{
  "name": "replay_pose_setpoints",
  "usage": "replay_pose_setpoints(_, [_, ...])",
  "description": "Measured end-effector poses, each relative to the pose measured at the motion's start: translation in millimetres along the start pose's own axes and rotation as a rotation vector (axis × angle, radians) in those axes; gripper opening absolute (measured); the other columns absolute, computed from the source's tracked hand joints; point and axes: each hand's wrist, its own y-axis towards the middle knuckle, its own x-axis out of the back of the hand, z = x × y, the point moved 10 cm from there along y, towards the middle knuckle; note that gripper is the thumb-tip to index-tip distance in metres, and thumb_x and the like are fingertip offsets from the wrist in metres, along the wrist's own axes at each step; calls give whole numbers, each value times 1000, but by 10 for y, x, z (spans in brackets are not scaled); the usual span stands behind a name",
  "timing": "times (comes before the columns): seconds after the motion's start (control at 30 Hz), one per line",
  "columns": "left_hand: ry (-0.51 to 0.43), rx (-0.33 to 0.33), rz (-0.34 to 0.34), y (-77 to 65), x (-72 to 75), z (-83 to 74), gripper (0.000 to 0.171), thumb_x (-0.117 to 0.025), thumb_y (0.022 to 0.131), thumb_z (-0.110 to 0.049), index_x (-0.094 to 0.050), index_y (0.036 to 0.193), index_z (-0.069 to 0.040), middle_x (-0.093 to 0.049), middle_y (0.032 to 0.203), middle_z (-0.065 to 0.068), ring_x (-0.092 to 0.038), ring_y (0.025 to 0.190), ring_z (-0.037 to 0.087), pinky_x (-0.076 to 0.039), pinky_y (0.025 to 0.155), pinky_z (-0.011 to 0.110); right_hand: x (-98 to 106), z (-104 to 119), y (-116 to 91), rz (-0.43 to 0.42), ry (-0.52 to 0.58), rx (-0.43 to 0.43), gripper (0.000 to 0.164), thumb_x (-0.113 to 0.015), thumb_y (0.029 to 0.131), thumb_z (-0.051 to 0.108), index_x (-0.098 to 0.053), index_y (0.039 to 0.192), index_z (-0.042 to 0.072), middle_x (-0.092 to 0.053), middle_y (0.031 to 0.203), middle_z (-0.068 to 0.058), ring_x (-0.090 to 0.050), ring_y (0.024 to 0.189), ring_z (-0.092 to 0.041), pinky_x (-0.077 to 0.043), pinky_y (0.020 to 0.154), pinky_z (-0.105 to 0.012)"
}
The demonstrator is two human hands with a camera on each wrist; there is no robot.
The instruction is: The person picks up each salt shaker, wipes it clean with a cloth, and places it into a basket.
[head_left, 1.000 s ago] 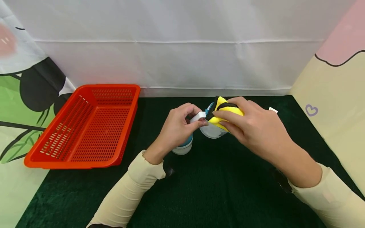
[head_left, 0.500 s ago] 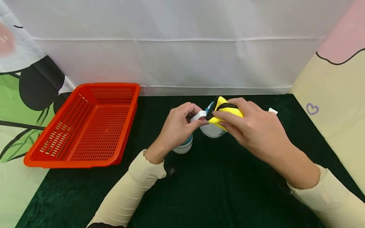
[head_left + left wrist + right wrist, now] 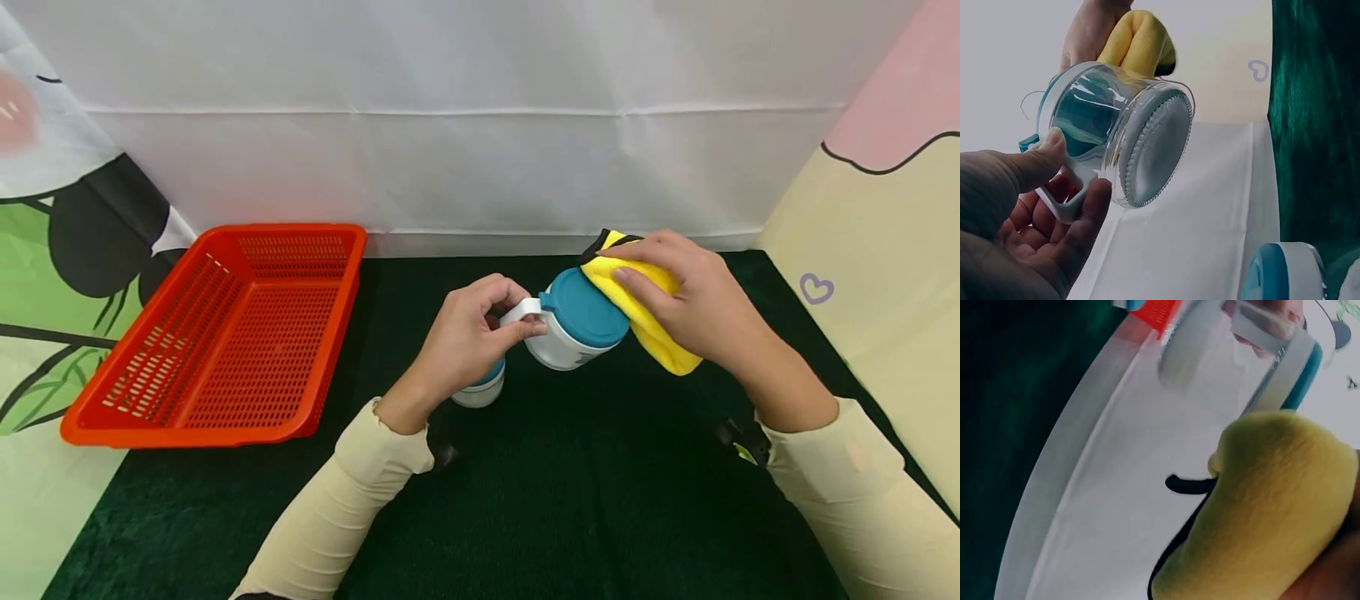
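Lidded glass mug (image 3: 581, 321), handle (image 3: 523, 310) gripped by left hand (image 3: 474, 337), right hand (image 3: 701, 296) grasping yellow cloth (image 3: 651, 325); wiping apparently underway, next stroke needing steady hold.

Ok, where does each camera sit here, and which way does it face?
Head: worn on the head, facing forward and down at the left hand, right hand, lidded jar and red basket; both sleeves show.
Left wrist: on that wrist, facing the jar's base; the left hand shows large, the right hand at top with the yellow cloth.
Right wrist: on that wrist, facing past the cloth to the jar; the right hand shows partly at lower right, the left at top.
Both wrist views share the jar and cloth.
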Motion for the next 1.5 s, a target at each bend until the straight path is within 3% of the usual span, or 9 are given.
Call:
replay_pose_setpoints(0.1, [25,-1,-4,17,-22,-11,14,-80,92,-13,-69,99,-11,-64,101,-2,-58,86,16,-56,72,33,-9,65,35,-5,-22,13,29,-66,103,27,-71,131,21,-62,122,-12,-57,90,-29,-51,71,-46])
replay_pose_setpoints(0.27, [92,41,-61,28,12,-10,15,-80,92,-19,-68,99,-12,-62,97,-3,-56,79,16,-52,66,31,-8,515,-90,-110,-235,209,36,-79,94,18,-72,129,21,-61,124,-17,-65,98,-35,-60,74,-52])
replay_pose_setpoints(0.4, [100,79,-116,15,93,24,15,-80,93,-21,-69,100,-12,-63,97,-3,-56,79,15,-51,65,32,2,604,-231,-166,-233,279,40,-83,90,16,-72,128,21,-62,123,-17,-64,100,-34,-61,70,-51])
replay_pose_setpoints(0.6, [11,53,-149,4,195,32,14,-80,93,-17,-69,101,-11,-63,97,-2,-58,84,16,-56,71,34,41,220,-240,-165,-45,131,35,-73,98,20,-70,133,22,-60,124,-12,-57,92,-27,-52,68,-42])
replay_pose_setpoints(0.77, [-22,-27,-85,3,133,-13,14,-80,92,-10,-68,100,-9,-63,100,-1,-58,87,16,-58,73,34,28,16,-52,-81,103,29,32,-63,104,25,-69,135,20,-62,123,-10,-54,93,-25,-47,72,-42])
replay_pose_setpoints(0.93, [36,-62,-53,-6,45,-66,15,-80,92,-11,-68,99,-9,-62,98,-1,-56,83,15,-56,70,31,-12,216,53,-8,-98,75,34,-66,103,29,-67,137,25,-60,123,-13,-58,92,-31,-53,73,-47])
replay_pose_setpoints(1.1, [107,-16,-106,-9,70,-68,16,-80,92,-16,-68,100,-10,-60,96,-1,-55,78,15,-52,64,30,-14,589,-78,-106,-289,252,40,-79,94,22,-69,133,22,-61,125,-19,-65,98,-37,-61,73,-53])
replay_pose_setpoints(1.3, [77,77,-175,-21,184,27,16,-79,94,-19,-69,103,-10,-62,99,-1,-58,83,15,-55,69,32,-12,600,-239,-175,-247,304,44,-82,91,22,-70,133,22,-62,123,-19,-64,97,-36,-61,68,-51])
replay_pose_setpoints(1.5, [-24,46,-141,-11,215,26,15,-79,93,-13,-68,102,-9,-63,99,1,-62,84,16,-59,72,33,37,192,-165,-128,-47,124,34,-70,100,22,-69,134,22,-60,124,-13,-57,91,-27,-51,69,-43])
